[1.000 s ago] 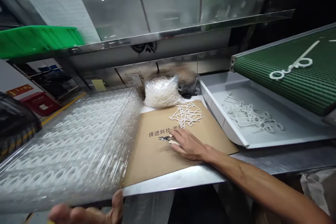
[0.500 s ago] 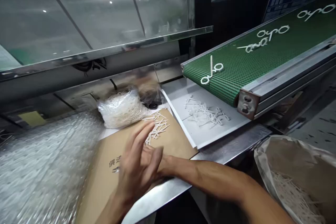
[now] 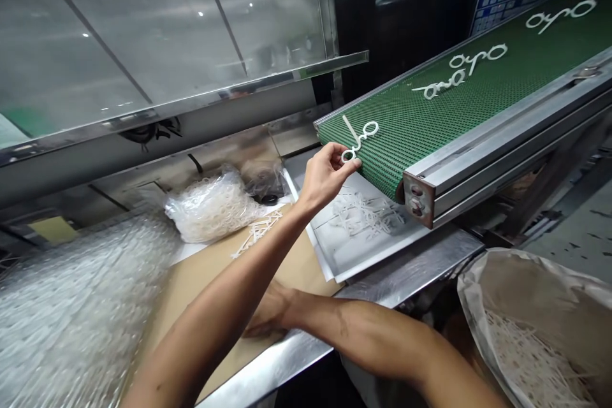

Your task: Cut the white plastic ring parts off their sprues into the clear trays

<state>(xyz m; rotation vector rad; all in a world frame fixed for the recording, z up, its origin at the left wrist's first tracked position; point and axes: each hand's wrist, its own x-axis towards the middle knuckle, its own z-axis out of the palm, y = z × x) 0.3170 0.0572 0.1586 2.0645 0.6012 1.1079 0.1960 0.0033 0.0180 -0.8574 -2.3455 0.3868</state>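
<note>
At the lower end of the green conveyor belt (image 3: 401, 134), my left hand (image 3: 327, 175) pinches the near ring of a white plastic part (image 3: 352, 131). This part has two rings joined by a wavy link, with a thin stick standing off it. My right hand (image 3: 272, 307) rests low over the brown cardboard (image 3: 301, 261); its fingers are hidden behind my left forearm. White plastic sticks (image 3: 258, 233) lie on the cardboard, partly covered by that forearm. Below the belt end, a white tray (image 3: 325, 245) bears a heap of thin white pieces (image 3: 368, 213).
Several similar white parts (image 3: 478, 58) lie farther up the belt. A clear bag of white rings (image 3: 210, 207) sits behind the cardboard, with clear plastic packing (image 3: 71, 306) at left. A lined sack (image 3: 535, 274) holding white scraps stands at lower right. The belt's metal frame (image 3: 430, 194) juts out.
My left hand has moved from above the cardboard, up and right to the belt end, and taken hold of a white part. My right hand stays low on the cardboard. The view has shifted slightly.
</note>
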